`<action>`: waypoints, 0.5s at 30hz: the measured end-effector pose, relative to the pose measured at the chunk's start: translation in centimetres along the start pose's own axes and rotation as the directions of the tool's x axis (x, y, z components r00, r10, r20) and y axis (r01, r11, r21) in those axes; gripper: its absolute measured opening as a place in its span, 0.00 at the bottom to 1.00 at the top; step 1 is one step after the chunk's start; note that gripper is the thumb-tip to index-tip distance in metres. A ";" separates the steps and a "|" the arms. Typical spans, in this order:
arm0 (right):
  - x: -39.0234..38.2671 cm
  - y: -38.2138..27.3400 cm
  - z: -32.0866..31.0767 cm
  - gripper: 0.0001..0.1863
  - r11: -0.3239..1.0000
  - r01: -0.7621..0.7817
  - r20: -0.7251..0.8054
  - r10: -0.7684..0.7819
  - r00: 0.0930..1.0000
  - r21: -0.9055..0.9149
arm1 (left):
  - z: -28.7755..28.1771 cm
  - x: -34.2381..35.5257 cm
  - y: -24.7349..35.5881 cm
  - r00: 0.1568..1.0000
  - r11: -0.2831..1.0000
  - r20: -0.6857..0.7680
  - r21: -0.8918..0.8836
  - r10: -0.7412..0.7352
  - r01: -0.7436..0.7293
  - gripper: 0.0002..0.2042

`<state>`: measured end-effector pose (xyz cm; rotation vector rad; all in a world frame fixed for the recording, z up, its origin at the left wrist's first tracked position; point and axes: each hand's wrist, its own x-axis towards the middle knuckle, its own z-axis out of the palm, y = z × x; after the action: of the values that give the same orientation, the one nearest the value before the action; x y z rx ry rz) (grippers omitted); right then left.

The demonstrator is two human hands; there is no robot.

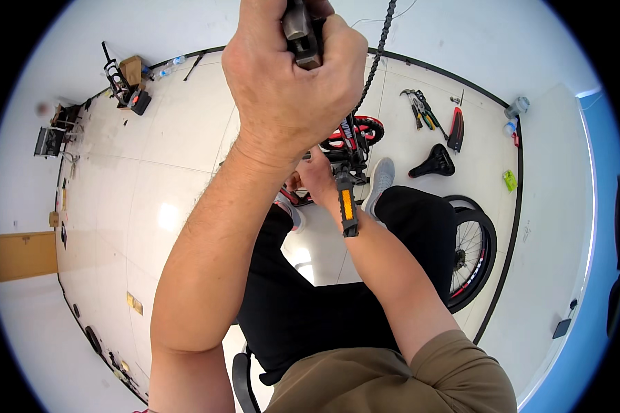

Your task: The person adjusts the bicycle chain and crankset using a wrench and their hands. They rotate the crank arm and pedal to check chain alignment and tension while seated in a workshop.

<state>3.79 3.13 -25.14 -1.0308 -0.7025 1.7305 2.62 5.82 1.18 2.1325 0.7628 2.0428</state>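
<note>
My left hand (293,89) is raised high and close, its fingers closed round a dark metal tool (303,38) with a rounded, worn end; the top of it runs out of view. Beside that hand a black bicycle chain (377,65) hangs down toward a bicycle with a black and red frame (351,141). Lower down, my right hand (317,179) reaches in at the bicycle with curled fingers. What these fingers grip is hidden. A black pedal (348,205) with an orange reflector stands in front of the right wrist. Behind the frame shows a red-rimmed chainring (370,131).
On the floor to the right lie a hammer and pliers (420,110), a red and black fender (456,129), a black saddle (434,162) and a wheel (472,258). A bicycle fork (117,86) and cardboard box (132,70) stand far left. My shoes (381,180) flank the bicycle.
</note>
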 end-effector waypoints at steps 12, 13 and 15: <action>0.4 0.5 0.3 0.50 0.997 -0.013 0.019 0.012 1.000 0.074 | -0.1 0.3 -0.6 0.997 0.996 0.021 0.032 0.077 -0.078 0.10; 0.6 0.8 0.2 0.49 0.996 -0.025 0.031 0.022 0.999 0.085 | -0.1 0.4 -0.7 0.997 0.997 0.023 0.017 0.073 -0.074 0.10; 0.9 1.3 -0.1 0.42 0.998 -0.001 -0.028 0.002 1.000 0.056 | -0.2 0.4 -1.0 0.996 0.997 0.038 0.012 0.081 -0.081 0.10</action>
<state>3.12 3.52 -26.51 -1.0152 -0.6320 1.7240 2.17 6.83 1.16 2.2379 0.6977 2.0352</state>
